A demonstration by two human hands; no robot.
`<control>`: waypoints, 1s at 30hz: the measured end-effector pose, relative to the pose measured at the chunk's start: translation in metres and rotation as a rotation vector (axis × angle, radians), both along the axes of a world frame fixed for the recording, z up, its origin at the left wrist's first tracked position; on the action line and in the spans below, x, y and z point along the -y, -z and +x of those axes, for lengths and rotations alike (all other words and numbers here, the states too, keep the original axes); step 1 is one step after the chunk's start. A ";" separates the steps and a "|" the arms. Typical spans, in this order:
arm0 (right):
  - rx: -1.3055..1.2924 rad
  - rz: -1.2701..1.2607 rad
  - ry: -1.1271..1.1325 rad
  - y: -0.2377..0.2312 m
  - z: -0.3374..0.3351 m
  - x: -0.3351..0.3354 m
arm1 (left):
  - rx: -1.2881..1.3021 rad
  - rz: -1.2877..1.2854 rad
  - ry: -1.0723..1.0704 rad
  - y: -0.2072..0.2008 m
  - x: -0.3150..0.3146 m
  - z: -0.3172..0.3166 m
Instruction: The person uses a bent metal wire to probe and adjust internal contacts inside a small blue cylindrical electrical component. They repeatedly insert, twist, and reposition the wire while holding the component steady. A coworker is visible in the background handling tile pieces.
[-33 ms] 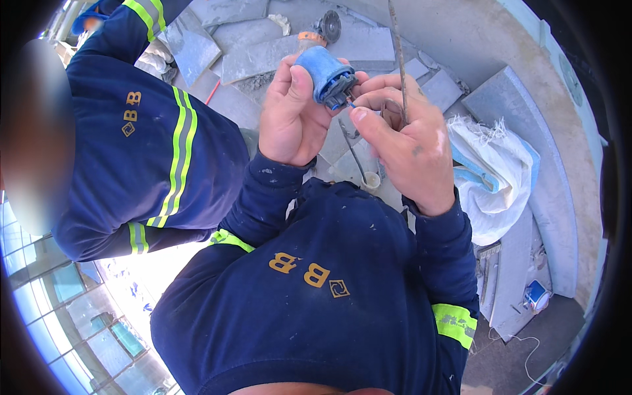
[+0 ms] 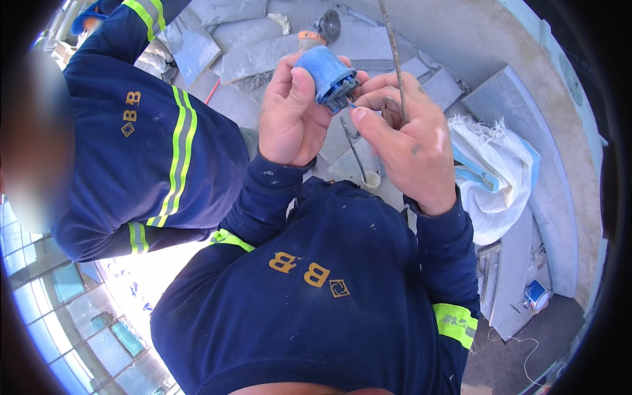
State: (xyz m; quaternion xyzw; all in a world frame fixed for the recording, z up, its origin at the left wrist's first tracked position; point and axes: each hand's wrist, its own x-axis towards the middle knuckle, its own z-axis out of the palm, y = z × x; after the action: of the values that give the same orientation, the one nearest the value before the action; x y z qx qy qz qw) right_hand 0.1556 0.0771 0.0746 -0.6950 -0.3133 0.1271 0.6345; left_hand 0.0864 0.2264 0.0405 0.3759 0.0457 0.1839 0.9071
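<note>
A blue, cylindrical electrical plug (image 2: 322,68) sits in my left hand (image 2: 294,110), which is closed round its housing. Its dark inner part faces my right hand and looks like terminals. My right hand (image 2: 409,135) pinches a thin blue wire (image 2: 352,105) right at that end of the plug. A brown, rounded piece (image 2: 392,114) lies within the curl of my right fingers; I cannot tell what it is. A thin, dusty cable or rod (image 2: 393,49) passes upright by those fingers, and a dark length (image 2: 353,150) shows below, between my hands.
Grey stone slabs (image 2: 260,58) cover the floor ahead, with an angle grinder (image 2: 319,33) among them. To the right are a white woven sack (image 2: 494,178), a curved wall (image 2: 461,33) and a blue-and-white container (image 2: 536,296). A co-worker (image 2: 151,151) is close on my left.
The plug has turned slightly in my hands, its inner end tipping a little downward. My right hand has shifted very slightly, still at the wire.
</note>
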 end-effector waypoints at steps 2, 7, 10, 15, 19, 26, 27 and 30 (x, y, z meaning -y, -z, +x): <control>0.044 -0.097 -0.022 -0.008 0.004 0.001 | 0.048 0.101 -0.052 -0.003 0.005 0.001; 0.193 -0.164 0.012 -0.010 0.016 -0.001 | 0.067 0.132 -0.062 -0.004 0.005 0.011; 0.151 -0.204 0.028 -0.015 0.018 -0.003 | 0.058 0.156 -0.079 -0.003 0.005 0.013; 0.190 -0.202 0.039 -0.015 0.021 -0.004 | 0.051 0.197 -0.106 0.001 0.004 0.017; 0.389 -0.198 0.096 -0.010 0.025 -0.005 | 0.035 0.261 -0.135 0.003 0.004 0.018; 0.201 -0.110 0.260 0.000 0.012 -0.010 | 0.052 0.246 -0.172 0.005 0.010 0.021; 0.232 -0.128 0.269 0.002 0.012 -0.010 | 0.058 0.238 -0.167 0.007 0.009 0.022; 0.357 -0.151 0.292 0.006 0.013 -0.008 | 0.067 0.234 -0.122 0.009 0.012 0.023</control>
State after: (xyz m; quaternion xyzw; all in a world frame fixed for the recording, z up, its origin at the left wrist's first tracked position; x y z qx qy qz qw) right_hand 0.1685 0.0850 0.0690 -0.7900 -0.3062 -0.0679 0.5269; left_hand 0.1091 0.2148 0.0317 0.4693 0.0166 0.2551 0.8452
